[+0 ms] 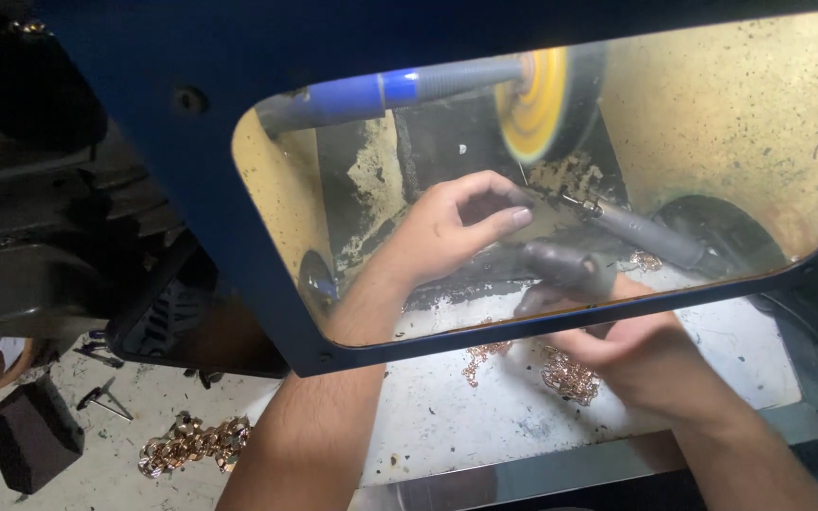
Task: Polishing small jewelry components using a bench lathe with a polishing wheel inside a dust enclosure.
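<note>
Behind the clear shield of the blue polishing box point(191, 189), two hands work near a spinning yellow wheel point(534, 102).

Inside the box, the left hand point(447, 227) pinches something too small to make out, fingers curled close together. The right hand point(631, 355) wraps tight around a grey hand tool point(617, 237), its tip by the left fingers. Gold chain pieces point(570, 374) lie on the white box floor point(485, 416), under the right hand. Another gold chain point(193, 445) lies outside on the worktop point(97, 473), by its front edge.
</note>
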